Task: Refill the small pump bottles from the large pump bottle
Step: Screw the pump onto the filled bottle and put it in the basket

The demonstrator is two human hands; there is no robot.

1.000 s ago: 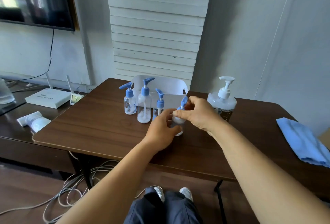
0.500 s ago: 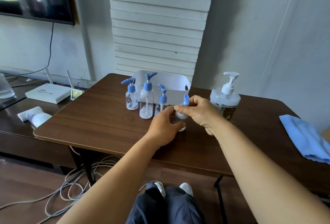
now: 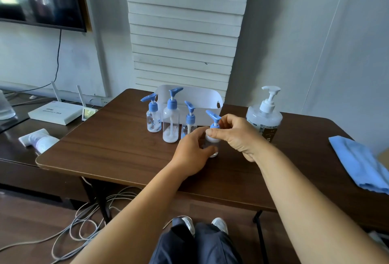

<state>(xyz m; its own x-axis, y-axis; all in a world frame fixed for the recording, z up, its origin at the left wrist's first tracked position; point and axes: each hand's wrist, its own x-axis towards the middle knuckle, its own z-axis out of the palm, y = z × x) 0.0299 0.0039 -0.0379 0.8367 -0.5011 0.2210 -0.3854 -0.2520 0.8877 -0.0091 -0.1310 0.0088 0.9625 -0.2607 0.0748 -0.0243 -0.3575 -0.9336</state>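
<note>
Head view: at frame centre, left hand grips the body of the small bottle standing on the table; right hand pinches its blue pump collar, probably unscrewing. Large pump bottle stands untouched, centre right. Three other small bottles look near-empty; refilling not yet begun.

Left hand gripped small bottle body on table; right hand pinched its blue pump collar. Large pump bottle stood just right.
</note>
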